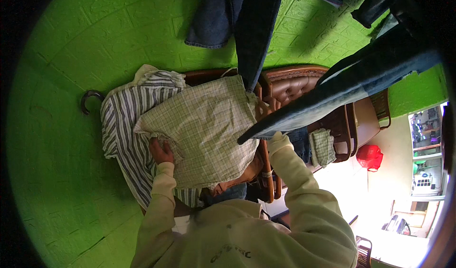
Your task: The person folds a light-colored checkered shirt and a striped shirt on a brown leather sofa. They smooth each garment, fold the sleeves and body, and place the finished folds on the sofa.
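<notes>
A pale checked cloth garment is spread out before me, over a striped shirt and a wooden chair. My left hand is closed on its gathered lower left edge. At the garment's right edge, my right hand shows in part, its fingers bent against the cloth. A hanging jeans leg crosses in front and hides the wrist. Beneath the garment's left side lies the blue-and-white striped shirt.
More jeans hang overhead against the green brick-patterned wall. A tufted brown seat stands to the right, near a folded checked cloth. Farther right, a red bag sits on the bright floor. A dark curved handle is at left.
</notes>
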Demonstrator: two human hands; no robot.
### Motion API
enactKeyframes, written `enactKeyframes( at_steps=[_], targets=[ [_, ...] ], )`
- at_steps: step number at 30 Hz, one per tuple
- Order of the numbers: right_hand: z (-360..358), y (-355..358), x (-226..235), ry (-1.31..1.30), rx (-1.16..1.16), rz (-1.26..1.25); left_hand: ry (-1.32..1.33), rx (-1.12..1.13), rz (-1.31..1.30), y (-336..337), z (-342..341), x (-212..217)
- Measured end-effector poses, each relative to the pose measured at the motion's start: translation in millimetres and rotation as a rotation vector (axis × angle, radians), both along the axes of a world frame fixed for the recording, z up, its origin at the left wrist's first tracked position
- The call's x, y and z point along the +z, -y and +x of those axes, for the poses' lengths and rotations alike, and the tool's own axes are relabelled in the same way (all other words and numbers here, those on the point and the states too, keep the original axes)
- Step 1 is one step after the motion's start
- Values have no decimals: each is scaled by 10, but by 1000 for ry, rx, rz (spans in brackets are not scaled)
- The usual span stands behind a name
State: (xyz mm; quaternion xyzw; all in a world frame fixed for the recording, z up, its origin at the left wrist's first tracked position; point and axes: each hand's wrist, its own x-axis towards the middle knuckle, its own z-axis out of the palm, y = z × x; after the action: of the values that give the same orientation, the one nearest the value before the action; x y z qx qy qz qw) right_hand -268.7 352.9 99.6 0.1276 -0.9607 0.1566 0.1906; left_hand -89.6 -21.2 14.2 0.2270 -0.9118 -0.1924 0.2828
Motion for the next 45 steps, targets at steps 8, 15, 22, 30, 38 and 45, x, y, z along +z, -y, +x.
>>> enactKeyframes(
  at_steps=[8,15,22,30,38,45],
  targets=[
    [331,497,-268,30,260,-44,-209,177,657,144,-67,-176],
    [141,432,-312,41,283,-68,412,299,925,780,-136,-433],
    [170,697,-386,274,199,-63,493,174,969,734,18,380],
    [452,1059,120,622,-6,47,448,-113,795,428,33,1655],
    [570,1127,-217,547,-41,-113,715,-222,150,-987,-1368,2076],
    [76,200,-699,703,433,-1458,900,-142,117,-2059,-2332,1533]
  ],
)
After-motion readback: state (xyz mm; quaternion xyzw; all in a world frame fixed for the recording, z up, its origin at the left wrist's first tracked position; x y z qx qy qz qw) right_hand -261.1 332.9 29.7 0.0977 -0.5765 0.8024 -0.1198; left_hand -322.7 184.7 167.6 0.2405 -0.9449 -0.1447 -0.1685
